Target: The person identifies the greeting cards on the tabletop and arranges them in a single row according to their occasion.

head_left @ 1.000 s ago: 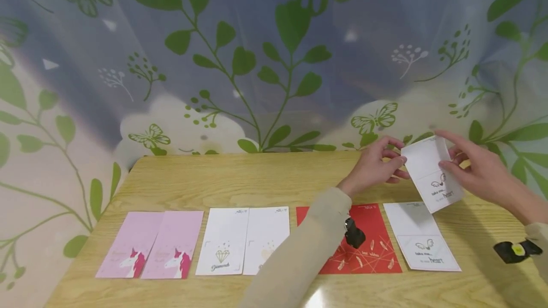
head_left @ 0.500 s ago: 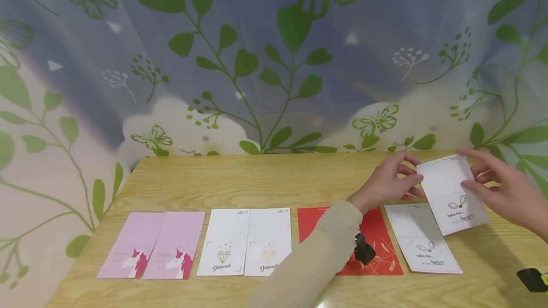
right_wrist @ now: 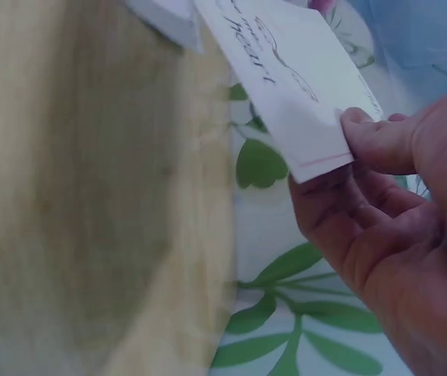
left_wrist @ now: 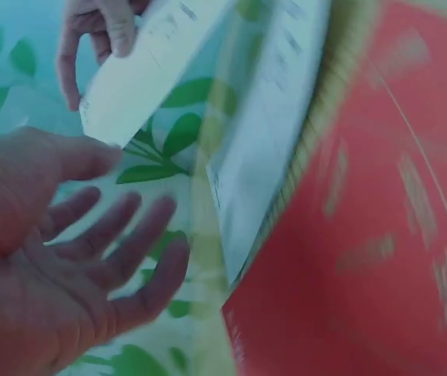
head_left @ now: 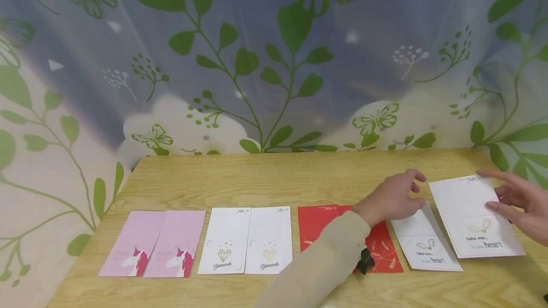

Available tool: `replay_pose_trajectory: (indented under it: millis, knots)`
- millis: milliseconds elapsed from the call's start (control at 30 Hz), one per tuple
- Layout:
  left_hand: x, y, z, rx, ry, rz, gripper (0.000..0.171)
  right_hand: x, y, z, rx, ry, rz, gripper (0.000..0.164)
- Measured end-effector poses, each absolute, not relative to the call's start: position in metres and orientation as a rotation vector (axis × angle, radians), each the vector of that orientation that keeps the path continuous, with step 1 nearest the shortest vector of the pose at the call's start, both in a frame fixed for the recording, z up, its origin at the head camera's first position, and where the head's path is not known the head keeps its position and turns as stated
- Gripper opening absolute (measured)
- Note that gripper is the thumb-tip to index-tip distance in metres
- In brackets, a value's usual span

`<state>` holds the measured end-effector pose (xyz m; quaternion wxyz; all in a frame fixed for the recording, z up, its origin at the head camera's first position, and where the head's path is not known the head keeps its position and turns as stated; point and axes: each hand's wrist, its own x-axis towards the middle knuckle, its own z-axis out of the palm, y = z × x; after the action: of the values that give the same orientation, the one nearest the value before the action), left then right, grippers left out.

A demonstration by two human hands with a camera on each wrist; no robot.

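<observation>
A white card [head_left: 475,217] with gold wings and the words "take me... to your heart" is held above the table's right part. My right hand [head_left: 522,208] pinches its right edge, thumb on the printed face and fingers behind, plain in the right wrist view. My left hand [head_left: 396,196] has its fingers loosely spread and holds nothing; in the left wrist view its thumb [left_wrist: 90,159] overlaps the card's corner. Below it lies a matching white card [head_left: 424,246], partly hidden by that hand. The left forearm covers much of the red cards [head_left: 317,217].
Further left lie two white cards with gold diamonds [head_left: 224,232] and two pink unicorn cards [head_left: 171,236], all in one row on the wooden table [head_left: 239,179]. A leaf-patterned curtain [head_left: 274,61] hangs directly behind the table's far edge.
The held card has moved right and down, closer to the table, with my right hand. My left hand has let go of its left edge and now sits apart from it in the head view.
</observation>
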<state>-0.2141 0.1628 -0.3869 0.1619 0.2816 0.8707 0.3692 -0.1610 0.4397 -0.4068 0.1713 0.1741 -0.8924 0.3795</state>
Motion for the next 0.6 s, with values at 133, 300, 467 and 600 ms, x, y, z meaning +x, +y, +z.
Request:
replay_pose_trajectory:
  millis: [133,300,467,600]
  knots:
    - [-0.206,0.162,-0.387,0.978,2.693,0.534,0.036,-0.156,0.449,-0.42,0.471,-2.617,1.068,0.079]
    - [-0.195,0.166,-0.391,1.041,2.691,0.217,0.038,-0.155,0.458,-0.434,0.414,-2.725,0.998,0.083]
    - [-0.19,0.168,-0.397,1.036,2.676,0.063,0.035,-0.157,0.462,-0.445,0.398,-2.789,0.904,0.087]
    - [-0.188,0.169,-0.397,1.027,2.674,0.036,0.033,-0.16,0.463,-0.445,0.408,-2.831,0.814,0.086]
